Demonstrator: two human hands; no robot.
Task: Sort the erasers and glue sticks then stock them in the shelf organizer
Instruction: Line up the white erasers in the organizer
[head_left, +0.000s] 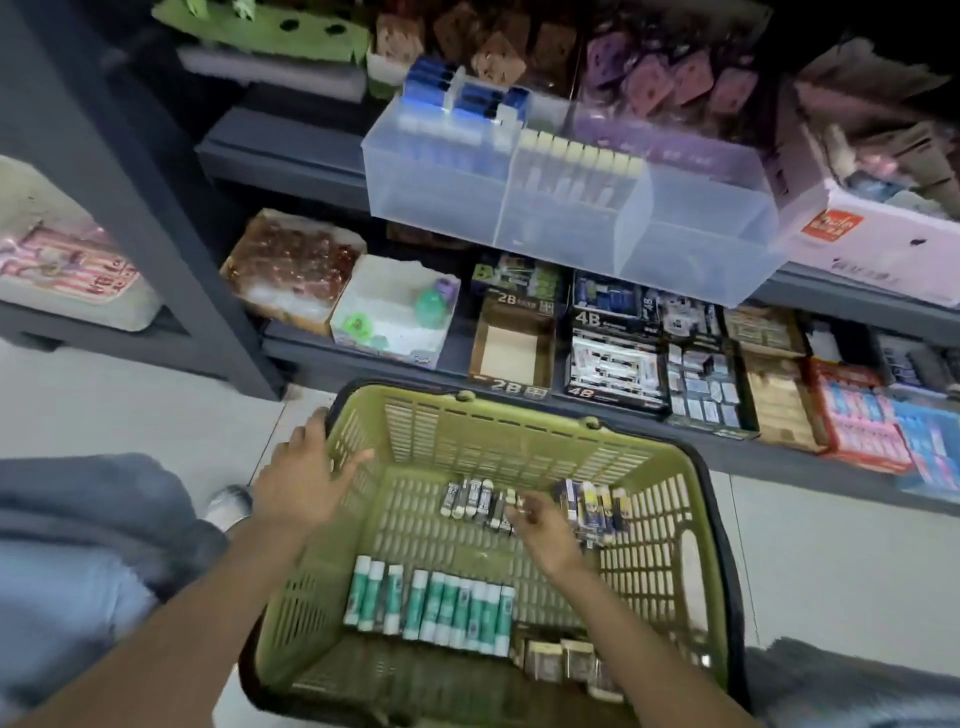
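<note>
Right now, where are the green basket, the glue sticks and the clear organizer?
green basket (524, 423): head view, far rim.
glue sticks (441, 605): head view, middle of the row.
clear organizer (436, 192): head view, front wall.

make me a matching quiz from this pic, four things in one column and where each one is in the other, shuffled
Things:
1. glue sticks
2. left hand
3. right hand
4. organizer

Places:
A. on the shelf above the basket
B. at the basket's left rim
C. in a row on the basket floor, near side
D. at the dark erasers mid-basket

Pairs: 1-C, 2-B, 3-D, 4-A
</note>
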